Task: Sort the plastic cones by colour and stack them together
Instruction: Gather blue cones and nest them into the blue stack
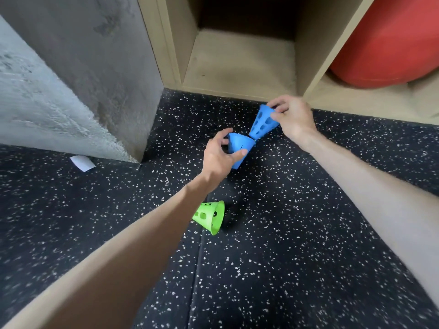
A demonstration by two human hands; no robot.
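Two blue plastic cones meet at their wide rims above the speckled black floor. My left hand (pixel 219 154) grips the lower blue cone (pixel 238 146) with thumb and fingers curled round it. My right hand (pixel 292 117) pinches the narrow top of the other blue cone (pixel 262 125), which has round holes in its side and is tilted. A green cone (pixel 210 217) with holes lies on its side on the floor, nearer to me, partly behind my left forearm.
A beige wooden shelf unit (pixel 240 62) with an open cubby stands just beyond the hands. A large red ball (pixel 389 43) fills the cubby on the right. A grey concrete wall corner (pixel 99 74) is at the left, with a white paper scrap (pixel 82 163) on the floor.
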